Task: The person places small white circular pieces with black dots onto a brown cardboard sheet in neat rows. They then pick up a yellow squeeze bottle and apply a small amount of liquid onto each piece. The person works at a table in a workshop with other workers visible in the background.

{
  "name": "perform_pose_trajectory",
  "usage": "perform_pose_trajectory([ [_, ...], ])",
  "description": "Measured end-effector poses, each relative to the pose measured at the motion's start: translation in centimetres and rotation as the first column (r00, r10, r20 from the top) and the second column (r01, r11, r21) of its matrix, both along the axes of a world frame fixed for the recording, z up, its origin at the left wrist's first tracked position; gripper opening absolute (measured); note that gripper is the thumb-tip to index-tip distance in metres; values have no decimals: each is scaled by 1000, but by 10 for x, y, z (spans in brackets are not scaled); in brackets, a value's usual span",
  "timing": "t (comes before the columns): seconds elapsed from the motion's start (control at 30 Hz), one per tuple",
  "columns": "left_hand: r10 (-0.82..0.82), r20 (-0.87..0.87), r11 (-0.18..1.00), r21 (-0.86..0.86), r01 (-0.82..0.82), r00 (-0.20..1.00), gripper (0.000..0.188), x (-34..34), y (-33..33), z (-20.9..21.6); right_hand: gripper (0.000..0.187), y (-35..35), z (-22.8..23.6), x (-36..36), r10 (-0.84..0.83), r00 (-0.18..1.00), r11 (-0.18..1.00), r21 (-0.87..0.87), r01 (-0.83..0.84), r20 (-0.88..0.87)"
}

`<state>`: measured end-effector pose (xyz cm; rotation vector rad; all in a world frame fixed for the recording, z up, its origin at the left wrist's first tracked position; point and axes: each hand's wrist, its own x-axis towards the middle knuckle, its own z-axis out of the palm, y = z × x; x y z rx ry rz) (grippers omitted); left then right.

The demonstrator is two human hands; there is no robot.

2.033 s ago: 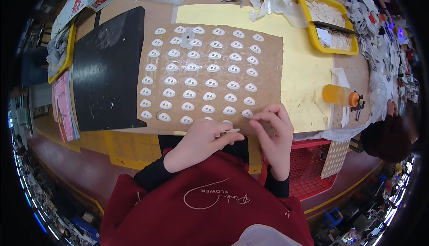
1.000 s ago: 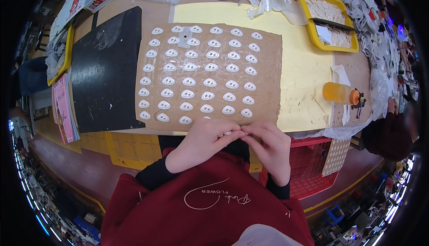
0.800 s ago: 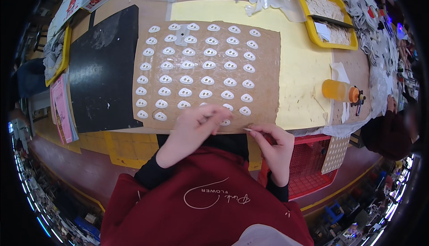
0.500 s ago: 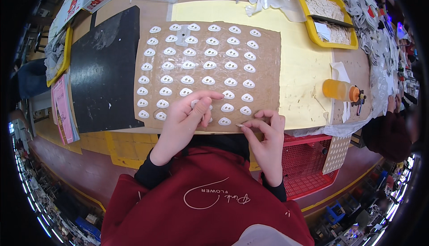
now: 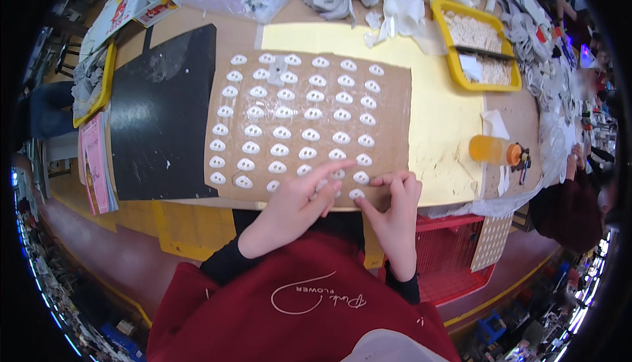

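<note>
Touching a rounded white piece [image 5: 356,195] with the tip of its thumb, the right hand [image 5: 394,209] of a person in a dark red top [image 5: 263,309] rests at the near edge of a brown board [image 5: 393,118], thumb and forefinger spread apart. Just beside it, the left hand [image 5: 288,209] pinches a second white piece [image 5: 321,184] between thumb and fingers, its forefinger pointing toward the right hand. The two hands are close but not touching.

Beyond the hands, matching white pieces [image 5: 311,134], each with two small holes, stand in rows across the board. A yellow sheet [image 5: 447,138] lies beneath it on the counter [image 5: 517,108], and a black panel [image 5: 161,118] sits farther out past the left hand, near pink booklets [image 5: 95,158].

Well to the right of the right hand, an orange bottle [image 5: 488,149] lies on its side; farther beyond, a yellow tray [image 5: 457,76] holds a heap of pale bits [image 5: 473,29]. Below and to the right of the right hand stands a red basket [image 5: 428,257], a spotted sheet [image 5: 492,240] upright at its far side. Another person's dark sleeve [image 5: 565,207] shows farther right.
</note>
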<state>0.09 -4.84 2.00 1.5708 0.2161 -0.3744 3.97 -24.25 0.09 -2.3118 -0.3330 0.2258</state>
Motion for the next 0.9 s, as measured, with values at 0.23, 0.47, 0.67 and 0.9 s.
perform_pose_trajectory([
  [0.23, -207, 223, 946, 295, 136, 953, 58, 11, -10, -3, 29, 3, 31, 22, 311, 920, 896, 249, -368, 239],
  [0.47, -297, 239, 911, 360, 199, 925, 73, 11, -9, 2, 26, 13, 42, 34, 417, 846, 839, 217, -499, 331],
  [0.67, -174, 230, 973, 191, 130, 958, 70, 5, -12, 5, 25, 11, 45, 30, 409, 855, 846, 218, -486, 318],
  [0.9, -86, 36, 964, -249, 92, 996, 30, 6, -2, 5, 30, 0, 49, 36, 335, 862, 848, 278, -452, 380],
])
